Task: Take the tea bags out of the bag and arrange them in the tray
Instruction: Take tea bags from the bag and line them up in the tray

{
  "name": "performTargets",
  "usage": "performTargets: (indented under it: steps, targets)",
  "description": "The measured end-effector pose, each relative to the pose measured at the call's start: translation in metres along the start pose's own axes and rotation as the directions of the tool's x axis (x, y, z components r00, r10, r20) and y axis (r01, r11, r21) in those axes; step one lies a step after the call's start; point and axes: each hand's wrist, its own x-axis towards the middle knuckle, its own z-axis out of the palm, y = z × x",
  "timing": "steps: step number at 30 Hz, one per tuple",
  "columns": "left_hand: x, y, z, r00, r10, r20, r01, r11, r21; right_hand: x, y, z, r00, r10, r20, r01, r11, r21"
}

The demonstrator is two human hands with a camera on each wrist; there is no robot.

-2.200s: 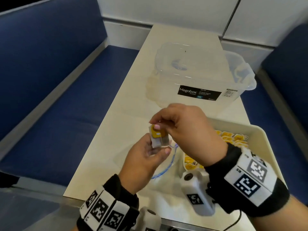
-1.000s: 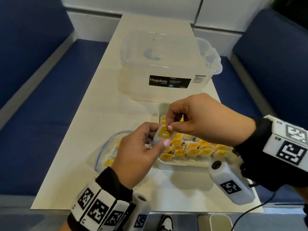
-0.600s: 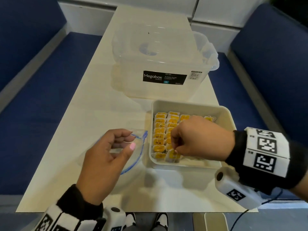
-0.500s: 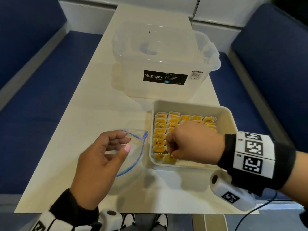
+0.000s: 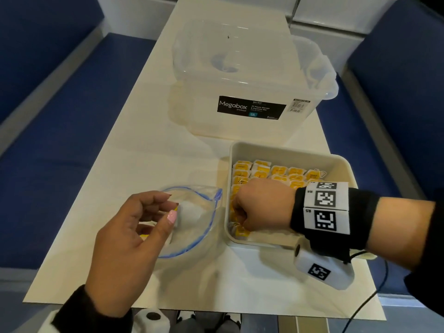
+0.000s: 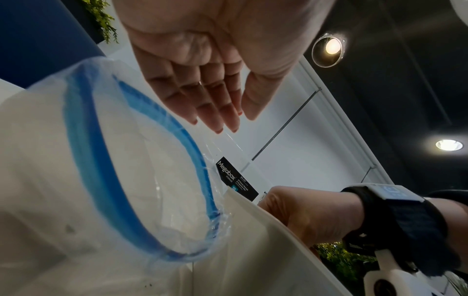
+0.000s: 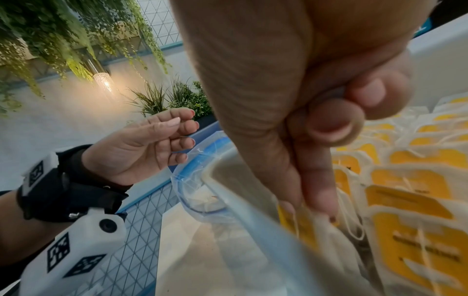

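Two hands, parted now, where a second ago both met in the air over a single tea bag. Right hand (image 5: pixel 262 207) down inside the tray (image 5: pixel 346 169), fingers (image 7: pixel 319 192) curled and pinching a tea bag (image 7: pixel 311 226) at the near left corner, just under the knuckles, pushing it upright against the tray wall beside the standing rows (image 5: pixel 278 173) of yellow-tagged bags that fill the space beyond and to the right of the hand. Left hand (image 5: pixel 127 239) hovering just over the mouth of the clear zip bag (image 5: pixel 199 227), fingers loosely bent and slightly spread, gripping nothing; blue zip rim gaping wide directly beneath the fingertips. Through the plastic below that hand, a pale tea bag (image 5: pixel 189 212) with a touch of yellow, so the zip bag not yet emptied; exact count inside impossible to tell. Meaning for the task: one more bag almost seated, tray largely filled, left hand already placed for the next reach into the zip bag. Farther off, beyond both hands, a clear lidded storage box (image 5: pixel 242 87) on the table (image 5: pixel 144 140), untouched.
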Motion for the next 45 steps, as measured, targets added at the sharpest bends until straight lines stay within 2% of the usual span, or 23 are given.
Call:
performTargets:
  steps: [4, 9, 12, 15, 17, 21, 25, 31, 36, 41, 45]
  targets:
    - [0.002, 0.000, -0.004, 0.999, 0.020, -0.027, -0.017, 0.997, 0.079, -0.004, 0.000, -0.006, 1.000, 0.007, 0.001, -0.007, 1.000, 0.021]
    - [0.004, -0.009, -0.024, 0.994, 0.044, -0.098, -0.006, 0.935, 0.355, -0.022, -0.013, -0.029, 0.980, 0.026, -0.198, -0.012, 0.998, 0.069]
    - [0.002, -0.017, -0.029, 0.995, -0.071, -0.071, 0.096, 0.882, 0.462, -0.030, -0.039, -0.037, 0.944, 0.033, -0.329, 0.032, 0.981, 0.191]
    - [0.001, -0.025, -0.031, 0.981, -0.196, -0.002, 0.165, 0.822, 0.544, -0.021, -0.077, -0.025, 0.924, 0.038, -0.381, 0.095, 0.941, 0.325]
    - [0.001, -0.029, -0.032, 0.975, -0.219, 0.042, 0.155, 0.801, 0.578, -0.006, -0.099, -0.010, 0.937, 0.047, -0.346, 0.078, 0.937, 0.339]
    - [-0.003, -0.029, -0.037, 0.975, -0.212, 0.072, 0.135, 0.814, 0.564, 0.030, -0.123, 0.010, 0.984, 0.068, -0.167, -0.021, 0.963, 0.269]
    - [-0.009, -0.029, -0.041, 0.972, -0.210, 0.109, 0.116, 0.826, 0.551, 0.049, -0.133, 0.019, 0.996, 0.068, -0.052, -0.057, 0.978, 0.202]
    - [-0.011, -0.027, -0.042, 0.975, -0.204, 0.092, 0.129, 0.847, 0.515, 0.055, -0.133, 0.024, 0.987, 0.111, -0.113, -0.100, 0.990, 0.100]
    - [-0.007, -0.024, -0.040, 0.982, -0.170, 0.087, 0.102, 0.853, 0.513, 0.058, -0.126, 0.029, 0.964, 0.208, -0.164, -0.169, 0.960, 0.225]
    - [-0.009, -0.024, -0.038, 0.981, -0.163, 0.102, 0.086, 0.847, 0.525, 0.070, -0.123, 0.037, 0.960, 0.268, -0.075, -0.236, 0.927, 0.292]
    - [-0.011, -0.023, -0.037, 0.982, -0.162, 0.094, 0.090, 0.851, 0.517, 0.073, -0.123, 0.041, 0.954, 0.291, -0.073, -0.251, 0.907, 0.337]
